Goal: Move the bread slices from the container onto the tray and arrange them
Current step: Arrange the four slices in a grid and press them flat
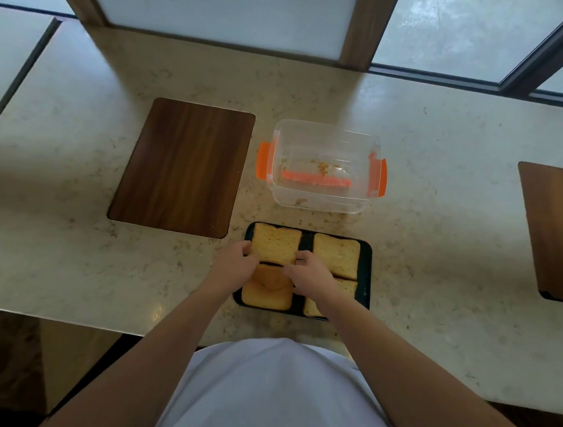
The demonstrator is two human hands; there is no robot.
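Bread slices: four laid in two-by-two grid on dark tray (366, 273). Far-left slice (275, 243) pinched at near corners by left hand (233, 266) and right hand (308, 272), fingers curled on edges. Clear container (322, 167), orange clips, just beyond tray on counter (447, 195); only crumbs seen inside.

No text, label, brand, number or sign can be read anywhere in this view. The clear container (322, 167) with orange clips, the dark tray (366, 266), the bread slices (336, 255) and the wooden boards (181, 167) on the tabletop (447, 195) all show plain, unmarked surfaces.
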